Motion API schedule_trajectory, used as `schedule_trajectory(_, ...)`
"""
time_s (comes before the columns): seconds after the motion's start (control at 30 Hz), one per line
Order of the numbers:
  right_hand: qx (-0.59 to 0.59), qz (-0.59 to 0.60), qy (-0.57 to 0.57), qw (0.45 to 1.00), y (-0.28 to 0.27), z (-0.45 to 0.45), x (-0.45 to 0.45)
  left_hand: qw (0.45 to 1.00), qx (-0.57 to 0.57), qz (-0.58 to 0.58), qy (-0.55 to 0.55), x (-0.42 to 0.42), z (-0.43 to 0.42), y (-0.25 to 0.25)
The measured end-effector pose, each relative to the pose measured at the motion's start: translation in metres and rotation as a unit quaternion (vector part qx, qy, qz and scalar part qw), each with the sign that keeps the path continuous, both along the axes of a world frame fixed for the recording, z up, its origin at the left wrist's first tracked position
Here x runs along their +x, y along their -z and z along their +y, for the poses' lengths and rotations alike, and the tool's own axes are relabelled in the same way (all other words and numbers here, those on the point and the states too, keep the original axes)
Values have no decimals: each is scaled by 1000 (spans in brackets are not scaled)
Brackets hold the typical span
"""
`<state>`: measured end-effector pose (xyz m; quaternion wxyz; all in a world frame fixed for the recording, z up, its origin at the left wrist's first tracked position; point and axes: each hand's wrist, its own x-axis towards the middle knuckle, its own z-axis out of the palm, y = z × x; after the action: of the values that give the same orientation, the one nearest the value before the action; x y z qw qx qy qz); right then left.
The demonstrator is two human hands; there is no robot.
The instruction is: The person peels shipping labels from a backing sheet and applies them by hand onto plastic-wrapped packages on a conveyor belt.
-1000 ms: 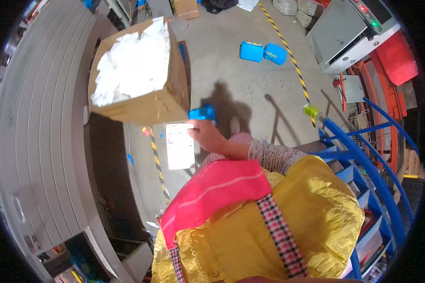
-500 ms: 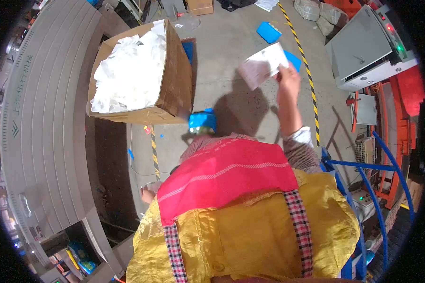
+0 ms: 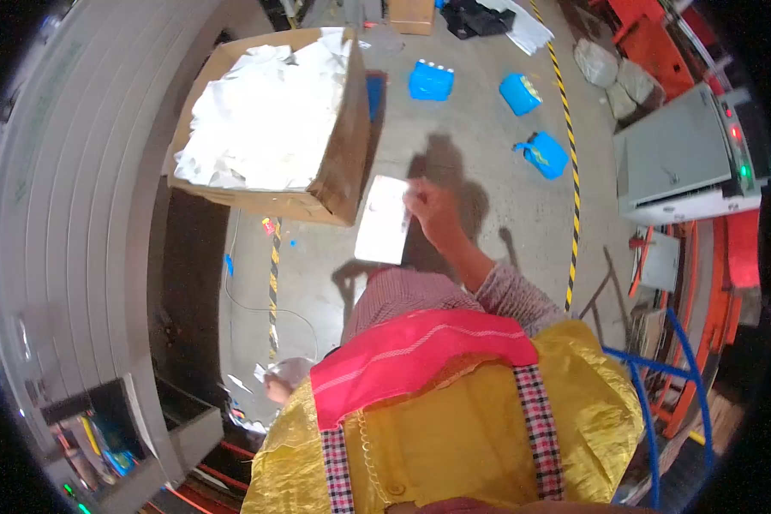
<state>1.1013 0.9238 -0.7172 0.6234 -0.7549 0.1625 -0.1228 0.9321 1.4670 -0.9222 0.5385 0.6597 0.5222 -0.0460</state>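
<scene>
My right hand (image 3: 431, 206) pinches the right edge of a white paper sheet (image 3: 382, 219) in front of me, above the floor. Up and to the left of it stands a large cardboard box (image 3: 338, 171) heaped with white paper pieces (image 3: 261, 120). My left hand (image 3: 277, 388) is low at the left, beside my yellow garment; a whitish, crumpled piece (image 3: 293, 370) lies against its fingers. Blue packs lie on the floor beyond: one behind the box's right side (image 3: 431, 80), one farther right (image 3: 520, 94) and one nearer (image 3: 544, 155).
A grey machine housing (image 3: 77, 206) runs along the left. At the right are a grey cabinet (image 3: 681, 154) with lit indicators and a blue rail frame (image 3: 660, 367). Yellow-black tape (image 3: 574, 214) crosses the floor. Pale sacks (image 3: 621, 77) lie at the upper right.
My right hand has swung back from the upper right with the sheet, to beside the box. The view has shifted, so three blue packs now show on the floor.
</scene>
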Motion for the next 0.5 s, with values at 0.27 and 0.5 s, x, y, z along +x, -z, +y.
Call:
schedule_trajectory(0.27, -60, -2, -203, 977, 22, 136, 3, 877, 340, -245, -234, -144, 143, -26)
schedule_trajectory(0.5, 44, 56, -472, 879, 7, 404, -8, 710, 560, 112, -412, -279, 200, -171)
